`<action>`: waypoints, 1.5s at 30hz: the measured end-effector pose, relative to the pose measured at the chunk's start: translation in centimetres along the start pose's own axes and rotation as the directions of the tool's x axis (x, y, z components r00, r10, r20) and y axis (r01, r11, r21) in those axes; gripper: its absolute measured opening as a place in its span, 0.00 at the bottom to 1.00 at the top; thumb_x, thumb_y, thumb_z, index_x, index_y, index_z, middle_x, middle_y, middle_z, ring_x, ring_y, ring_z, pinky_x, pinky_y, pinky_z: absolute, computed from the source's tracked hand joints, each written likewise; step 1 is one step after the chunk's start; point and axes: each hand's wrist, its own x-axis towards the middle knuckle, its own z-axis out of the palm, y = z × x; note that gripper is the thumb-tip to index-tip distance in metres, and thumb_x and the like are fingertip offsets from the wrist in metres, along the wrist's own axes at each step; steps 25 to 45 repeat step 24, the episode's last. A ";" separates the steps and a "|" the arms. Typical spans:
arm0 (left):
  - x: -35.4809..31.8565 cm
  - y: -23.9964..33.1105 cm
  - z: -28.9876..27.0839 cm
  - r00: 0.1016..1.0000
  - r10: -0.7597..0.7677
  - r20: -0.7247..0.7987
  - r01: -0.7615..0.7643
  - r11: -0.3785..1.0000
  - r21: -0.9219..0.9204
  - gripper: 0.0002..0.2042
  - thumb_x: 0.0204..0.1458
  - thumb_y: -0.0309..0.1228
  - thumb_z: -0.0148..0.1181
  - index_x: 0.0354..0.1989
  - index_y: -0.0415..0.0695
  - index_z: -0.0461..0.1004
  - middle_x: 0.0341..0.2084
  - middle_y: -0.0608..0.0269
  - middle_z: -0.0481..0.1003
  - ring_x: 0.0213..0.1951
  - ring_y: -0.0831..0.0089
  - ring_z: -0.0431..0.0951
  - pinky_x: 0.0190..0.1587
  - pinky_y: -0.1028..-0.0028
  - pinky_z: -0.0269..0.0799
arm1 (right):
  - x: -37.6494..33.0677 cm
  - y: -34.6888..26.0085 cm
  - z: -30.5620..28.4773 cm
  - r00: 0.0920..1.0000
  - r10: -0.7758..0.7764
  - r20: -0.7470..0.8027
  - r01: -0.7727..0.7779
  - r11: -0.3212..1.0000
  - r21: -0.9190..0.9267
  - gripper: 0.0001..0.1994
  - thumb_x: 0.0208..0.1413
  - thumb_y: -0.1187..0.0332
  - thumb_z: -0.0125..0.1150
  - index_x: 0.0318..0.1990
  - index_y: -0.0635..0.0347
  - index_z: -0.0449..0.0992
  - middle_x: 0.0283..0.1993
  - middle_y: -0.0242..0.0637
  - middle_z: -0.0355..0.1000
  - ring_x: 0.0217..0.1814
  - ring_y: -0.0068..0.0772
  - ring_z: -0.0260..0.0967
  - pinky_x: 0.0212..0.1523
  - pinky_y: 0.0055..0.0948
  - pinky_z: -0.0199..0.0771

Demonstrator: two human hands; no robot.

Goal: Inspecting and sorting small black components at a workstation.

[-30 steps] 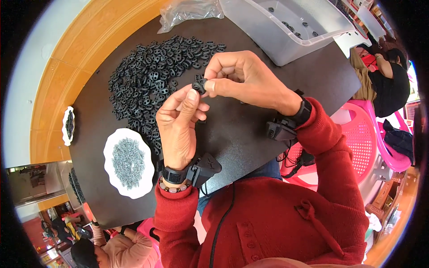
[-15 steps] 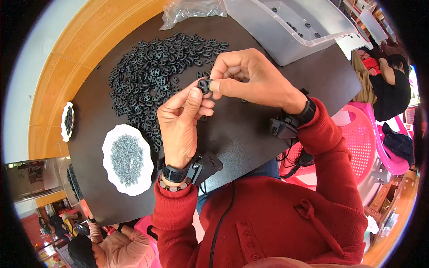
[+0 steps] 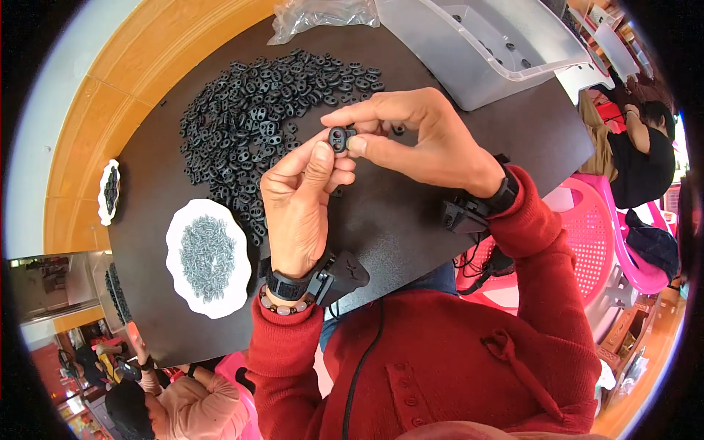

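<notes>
A black two-hole cord lock (image 3: 339, 138) is held up over the table between the thumb and forefinger of my left hand (image 3: 299, 198), with its holed face turned up. My right hand (image 3: 425, 139) pinches the right end of the cord lock, thumb against it and forefinger stretched out above; its other fingers are partly hidden. Beyond my hands spreads a large heap of similar black cord lock pieces (image 3: 242, 110). Left of my left wrist stands a white scalloped plate (image 3: 176, 253) filled with small metal springs (image 3: 207, 257).
A clear plastic bin (image 3: 469, 81) with a few black pieces stands at the far right, a crumpled clear bag (image 3: 323, 20) beside it. A small white dish (image 3: 103, 209) of black parts sits at the left edge. Other people (image 3: 183, 403) sit nearby; a pink chair (image 3: 579, 249) is at right.
The cord lock has turned so its holed face shows more fully. My right forefinger has straightened out and lifted off, while the thumb stays at the piece's end.
</notes>
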 end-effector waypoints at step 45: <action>-0.3 0.5 -1.2 0.998 0.037 0.055 -0.046 0.984 0.172 0.12 0.70 0.29 0.66 0.56 0.35 0.85 0.36 0.57 0.87 0.35 0.73 0.85 0.39 0.74 0.83 | 0.6 0.2 -1.1 0.978 -0.008 0.209 -0.002 0.999 0.045 0.18 0.65 0.74 0.72 0.62 0.56 0.87 0.43 0.31 0.84 0.43 0.18 0.73 0.47 0.22 0.72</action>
